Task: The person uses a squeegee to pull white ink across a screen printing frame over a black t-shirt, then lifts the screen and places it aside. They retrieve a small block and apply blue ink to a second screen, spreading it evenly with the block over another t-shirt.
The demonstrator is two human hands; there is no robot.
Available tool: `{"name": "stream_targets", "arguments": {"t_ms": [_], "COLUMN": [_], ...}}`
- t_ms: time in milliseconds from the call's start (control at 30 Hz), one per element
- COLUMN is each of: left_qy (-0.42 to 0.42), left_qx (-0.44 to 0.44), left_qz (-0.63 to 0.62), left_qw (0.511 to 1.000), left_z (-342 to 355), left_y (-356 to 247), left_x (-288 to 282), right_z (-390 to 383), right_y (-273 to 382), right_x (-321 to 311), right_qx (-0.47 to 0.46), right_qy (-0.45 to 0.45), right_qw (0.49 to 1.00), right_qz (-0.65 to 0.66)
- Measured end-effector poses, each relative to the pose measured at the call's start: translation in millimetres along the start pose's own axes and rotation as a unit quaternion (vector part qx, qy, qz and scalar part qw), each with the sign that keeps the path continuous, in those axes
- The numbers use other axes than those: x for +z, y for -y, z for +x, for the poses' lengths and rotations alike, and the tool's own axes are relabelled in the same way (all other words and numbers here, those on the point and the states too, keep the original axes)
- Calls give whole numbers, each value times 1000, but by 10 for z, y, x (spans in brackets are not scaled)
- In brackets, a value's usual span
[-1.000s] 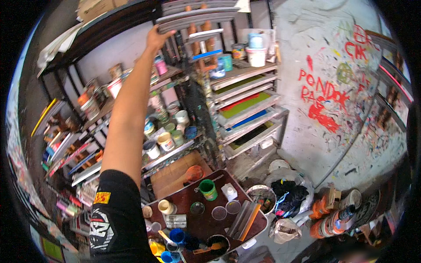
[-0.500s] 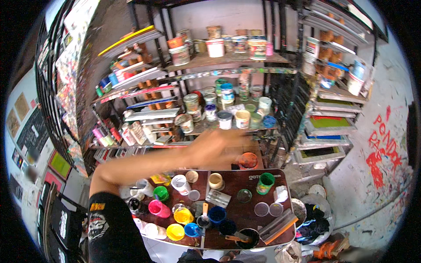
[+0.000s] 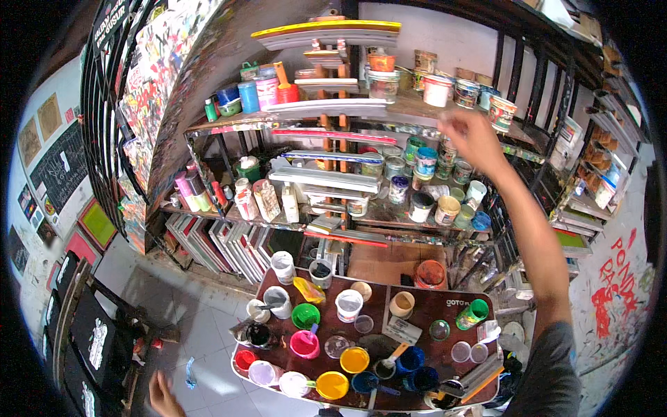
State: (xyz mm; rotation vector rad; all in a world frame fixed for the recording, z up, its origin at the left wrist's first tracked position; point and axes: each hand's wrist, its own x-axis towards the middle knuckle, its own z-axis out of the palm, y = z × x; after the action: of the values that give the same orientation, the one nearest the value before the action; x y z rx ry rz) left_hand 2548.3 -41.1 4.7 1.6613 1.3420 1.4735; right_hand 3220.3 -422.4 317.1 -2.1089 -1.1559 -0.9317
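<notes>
My right hand [image 3: 474, 141] is raised at the end of an outstretched arm, in front of the shelves. Its fingers are curled in, with no object visible in them. Around it in the picture are a white tub [image 3: 437, 91] on the upper board and a blue-topped jar [image 3: 425, 162] below; I cannot tell whether it touches anything. Low at the left edge of the floor area, my left hand [image 3: 164, 395] hangs partly cut off, fingers loosely apart and holding nothing. On the dark table stand a yellow paint pot [image 3: 332, 385], a pink pot [image 3: 304, 344] and a green pot [image 3: 306, 316].
The brown table [image 3: 445, 344] carries several paint cups, brushes and an orange-edged squeegee [image 3: 483, 381]. Behind it, a rack holds stacked squeegees [image 3: 326, 108], jars and bottles. Framed screens [image 3: 215, 243] lean underneath. Black shirts [image 3: 97, 340] sit on a stand at left.
My left arm, earlier stretched across above the table, has dropped to the lower left. My right arm has come up toward the shelves. The view has turned left.
</notes>
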Motion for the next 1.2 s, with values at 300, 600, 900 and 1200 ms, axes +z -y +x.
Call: {"name": "stream_targets", "arguments": {"t_ms": [300, 600, 900, 1200], "left_qy": [-185, 12, 10, 72], "left_qx": [-376, -554, -584, -598], "left_qz": [261, 287, 253, 160], "left_qw": [870, 781, 771, 782], "left_z": [-1335, -1704, -2938, -3253], "left_y": [2728, 3402, 4053, 3830], "left_x": [-2115, -1613, -2435, -2170], "right_z": [2227, 2753, 2327, -1272], "right_y": [164, 220, 658, 3402], "right_x": [1475, 2162, 1983, 2030], "right_qx": [25, 42, -221, 202], "right_qy": [61, 68, -196, -1], "right_qw": [998, 997, 946, 921], "right_qz": [6, 5, -133, 334]}}
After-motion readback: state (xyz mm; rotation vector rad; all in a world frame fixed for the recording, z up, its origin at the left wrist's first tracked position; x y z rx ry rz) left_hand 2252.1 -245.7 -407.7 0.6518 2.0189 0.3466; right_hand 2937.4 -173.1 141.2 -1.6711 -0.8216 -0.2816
